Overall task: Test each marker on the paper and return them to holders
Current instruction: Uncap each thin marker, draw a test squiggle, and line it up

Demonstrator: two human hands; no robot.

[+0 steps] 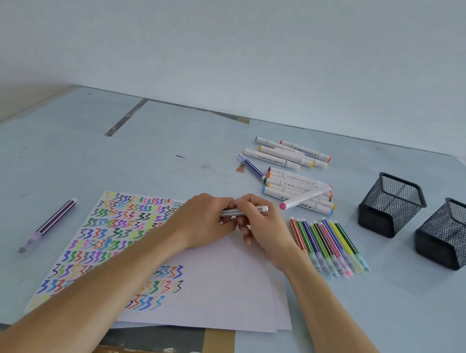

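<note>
Both hands meet over the top edge of the white paper (219, 288), which is covered on its left side with coloured squiggles. My right hand (263, 231) grips a thin grey marker (246, 211) whose white end points right. My left hand (204, 223) holds the marker's other end, which is hidden between the fingers. A row of thin coloured markers (329, 246) lies just right of my right hand. Two empty black mesh holders (391, 204) (457, 234) stand at the right.
A purple marker (50, 221) lies uncapped on the table left of the paper. Two piles of fat white markers (291, 154) (298, 193) and a single blue pen (251, 166) lie behind the hands. The table's front edge runs just below the paper.
</note>
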